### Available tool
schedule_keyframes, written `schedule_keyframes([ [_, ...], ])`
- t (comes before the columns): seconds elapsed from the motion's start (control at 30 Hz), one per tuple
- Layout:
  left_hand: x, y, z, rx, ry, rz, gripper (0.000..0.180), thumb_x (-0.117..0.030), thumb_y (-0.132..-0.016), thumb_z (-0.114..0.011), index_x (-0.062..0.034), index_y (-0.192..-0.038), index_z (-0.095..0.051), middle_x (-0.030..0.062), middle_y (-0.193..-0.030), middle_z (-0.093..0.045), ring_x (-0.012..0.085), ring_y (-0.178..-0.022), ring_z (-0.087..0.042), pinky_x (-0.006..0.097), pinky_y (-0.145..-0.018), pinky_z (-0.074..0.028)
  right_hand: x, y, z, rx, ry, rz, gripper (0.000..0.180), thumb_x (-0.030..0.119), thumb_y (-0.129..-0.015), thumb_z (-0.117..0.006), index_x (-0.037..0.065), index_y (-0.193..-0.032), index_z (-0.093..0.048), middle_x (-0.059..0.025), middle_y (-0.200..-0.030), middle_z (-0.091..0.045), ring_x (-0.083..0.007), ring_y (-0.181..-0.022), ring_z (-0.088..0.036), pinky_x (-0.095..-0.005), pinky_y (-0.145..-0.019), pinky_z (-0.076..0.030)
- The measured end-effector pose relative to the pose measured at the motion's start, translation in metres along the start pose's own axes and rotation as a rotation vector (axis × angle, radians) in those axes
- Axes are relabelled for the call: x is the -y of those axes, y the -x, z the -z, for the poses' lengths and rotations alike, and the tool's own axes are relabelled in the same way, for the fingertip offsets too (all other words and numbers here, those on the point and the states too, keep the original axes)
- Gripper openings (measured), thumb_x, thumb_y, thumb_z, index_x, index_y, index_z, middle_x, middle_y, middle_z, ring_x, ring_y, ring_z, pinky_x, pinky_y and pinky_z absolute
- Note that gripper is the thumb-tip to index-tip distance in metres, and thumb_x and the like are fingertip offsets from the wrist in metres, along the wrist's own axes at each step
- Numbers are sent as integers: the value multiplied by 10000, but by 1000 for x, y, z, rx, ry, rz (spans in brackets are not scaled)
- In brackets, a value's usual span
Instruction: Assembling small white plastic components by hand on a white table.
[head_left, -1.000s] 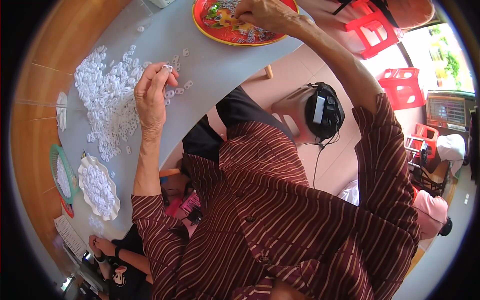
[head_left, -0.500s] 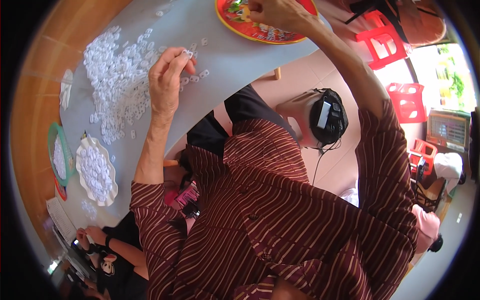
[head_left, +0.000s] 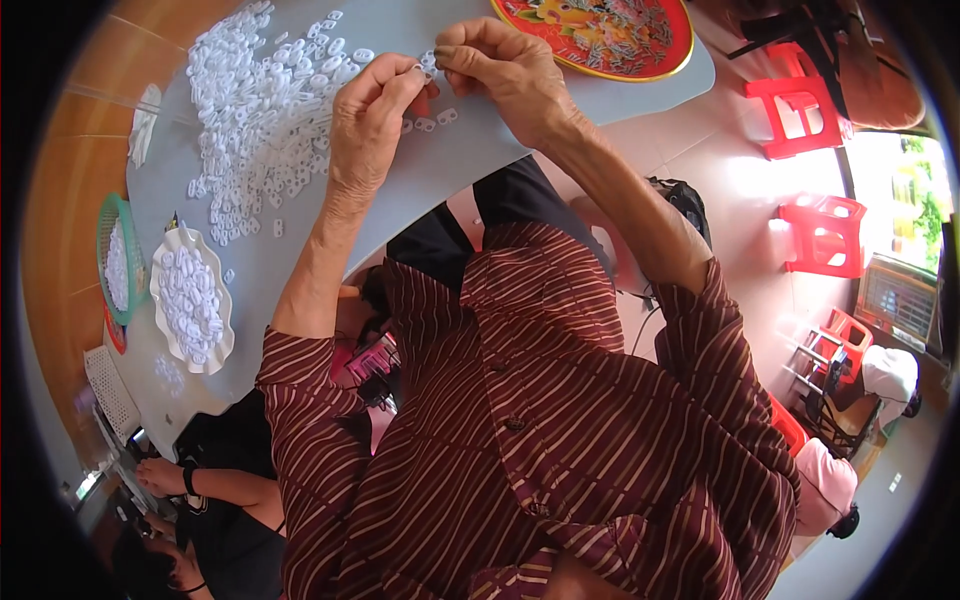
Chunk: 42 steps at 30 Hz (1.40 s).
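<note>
My left hand (head_left: 372, 125) pinches a small white plastic piece (head_left: 426, 70) between thumb and fingertips. Close beside it on the right, my right hand (head_left: 510, 85) has its fingers pinched together, and what they hold is too small to make out. Both hands are above the grey table (head_left: 290, 260), near its edge. A large heap of similar white pieces (head_left: 260, 130) spreads to the left, with a few loose ones below the hands. To the right of my right hand sits a round red flower-patterned tray (head_left: 672, 55), scattered with small thin metal-looking parts.
A white wavy-edged dish (head_left: 162, 300) full of white pieces stands at the table's left, beside a green basket (head_left: 130, 250) with more. Another person's arm (head_left: 235, 488) rests at the lower left. Red plastic stools (head_left: 822, 235) stand on the floor at right.
My right hand has come from over the red tray leftward to my left hand, its fingers pinched. The left hand still holds the white piece. The view has shifted slightly.
</note>
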<state>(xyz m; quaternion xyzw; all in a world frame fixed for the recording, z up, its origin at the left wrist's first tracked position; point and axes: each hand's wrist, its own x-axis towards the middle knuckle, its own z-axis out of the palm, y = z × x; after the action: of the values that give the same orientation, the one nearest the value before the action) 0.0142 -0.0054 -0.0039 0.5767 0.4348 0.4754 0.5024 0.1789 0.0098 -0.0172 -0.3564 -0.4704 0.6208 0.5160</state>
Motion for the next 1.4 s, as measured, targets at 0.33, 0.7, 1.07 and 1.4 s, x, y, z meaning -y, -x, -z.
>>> schedule_keyframes([
  [0.33,7,1,-1,8,-32,-24,165,-161,-906,-545,-12,-896,-617,0,-752,-619,52,-686,-518,199,-634,-431,-14,-1,-8,-86,-49,140,158,74,-856,-660,41,-1010,-641,-9,-857,-671,-66,-767,-589,-216,-669,-477],
  [0.7,11,2,-3,-19,-231,-176,153,-158,-908,-561,-10,-904,-597,16,-717,-602,75,-643,-533,229,-586,-447,-14,3,-6,-44,-73,186,189,49,-868,-635,6,-1051,-609,-41,-872,-660,-86,-799,-605,-230,-753,-509],
  [1.07,9,3,-5,-45,-369,-272,112,-129,-901,-566,-18,-913,-579,17,-705,-590,82,-624,-536,235,-562,-450,-2,8,-3,-20,133,143,153,106,-880,-638,1,-991,-645,-19,-820,-645,-76,-771,-594,-219,-736,-509],
  [1.4,11,0,0,38,-127,-159,154,-161,-909,-563,-15,-922,-611,5,-739,-620,70,-666,-553,220,-604,-460,8,2,3,57,427,165,250,251,-884,-651,2,-903,-664,-3,-730,-627,-57,-656,-531,-207,-577,-457],
])
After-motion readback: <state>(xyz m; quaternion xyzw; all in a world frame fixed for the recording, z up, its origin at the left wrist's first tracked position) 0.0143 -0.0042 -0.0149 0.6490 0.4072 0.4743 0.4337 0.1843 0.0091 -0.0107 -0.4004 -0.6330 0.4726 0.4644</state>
